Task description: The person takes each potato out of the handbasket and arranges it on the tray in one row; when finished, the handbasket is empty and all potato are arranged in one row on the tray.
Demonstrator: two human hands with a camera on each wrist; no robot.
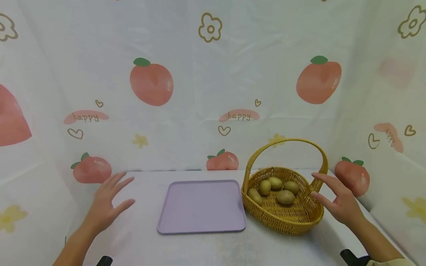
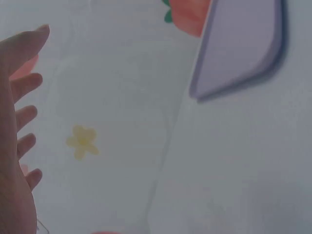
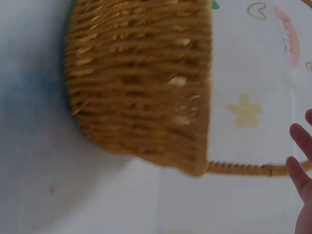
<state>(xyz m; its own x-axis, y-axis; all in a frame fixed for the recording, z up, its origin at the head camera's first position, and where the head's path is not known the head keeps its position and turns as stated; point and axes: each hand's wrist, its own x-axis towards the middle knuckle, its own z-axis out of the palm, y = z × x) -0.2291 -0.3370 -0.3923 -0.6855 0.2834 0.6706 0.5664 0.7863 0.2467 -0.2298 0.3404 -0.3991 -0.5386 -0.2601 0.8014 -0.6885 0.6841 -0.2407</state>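
A yellow-brown wicker basket point(image 1: 283, 225) with a tall arched handle point(image 1: 289, 140) stands at the right of the table. Several potatoes point(image 1: 285, 197) lie inside it. My right hand point(image 1: 342, 203) is at the basket's right side, fingers and thumb spread, near the foot of the handle; whether it touches cannot be told. In the right wrist view the basket wall point(image 3: 141, 78) fills much of the frame. Left of the basket lies a flat lilac tray point(image 1: 203, 207) with nothing on it. My left hand point(image 1: 104, 207) hovers left of the tray, fingers extended, holding nothing.
The white tabletop point(image 1: 139, 244) runs back to a hanging cloth point(image 1: 199, 140) printed with peaches, flowers and hearts. This cloth also closes off both sides. The tray's right edge is close against the basket.
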